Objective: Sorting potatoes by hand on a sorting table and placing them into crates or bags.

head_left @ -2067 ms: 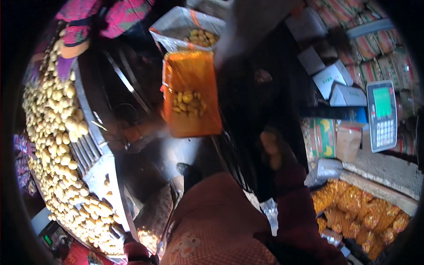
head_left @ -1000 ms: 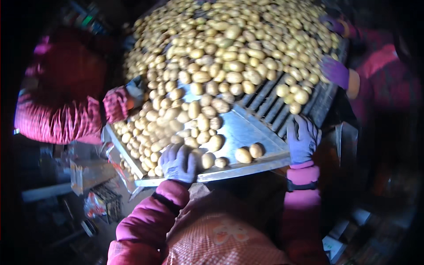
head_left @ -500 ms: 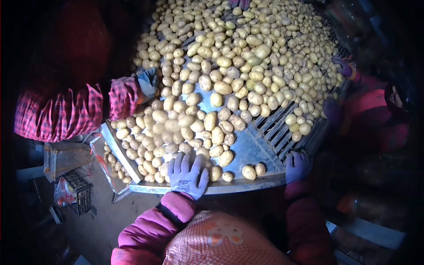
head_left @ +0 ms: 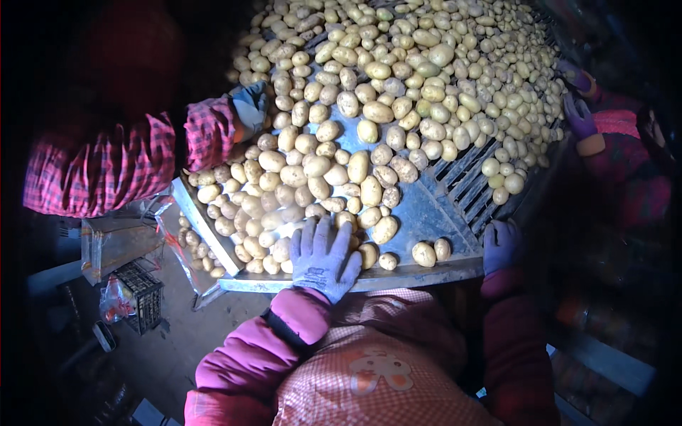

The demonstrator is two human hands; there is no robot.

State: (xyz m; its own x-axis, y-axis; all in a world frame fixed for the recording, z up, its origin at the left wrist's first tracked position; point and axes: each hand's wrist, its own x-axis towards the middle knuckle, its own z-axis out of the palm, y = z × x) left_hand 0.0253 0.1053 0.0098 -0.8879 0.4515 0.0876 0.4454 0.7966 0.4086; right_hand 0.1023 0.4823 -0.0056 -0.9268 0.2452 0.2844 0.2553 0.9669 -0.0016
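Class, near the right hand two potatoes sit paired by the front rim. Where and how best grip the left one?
I'd grip the left potato around its rounded middle, from above and left: the right potato crowds its right, the front rim is close, and bare metal shows leftward.

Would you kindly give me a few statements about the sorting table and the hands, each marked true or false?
1. The left hand is at the near edge of the table. True.
2. The right hand is at the far side of the table. False: the right hand is at the near edge, to the right.
3. Two potatoes lie side by side between the two hands. True.
4. The black crate stands on the table. False: the black crate is on the floor, to the left.
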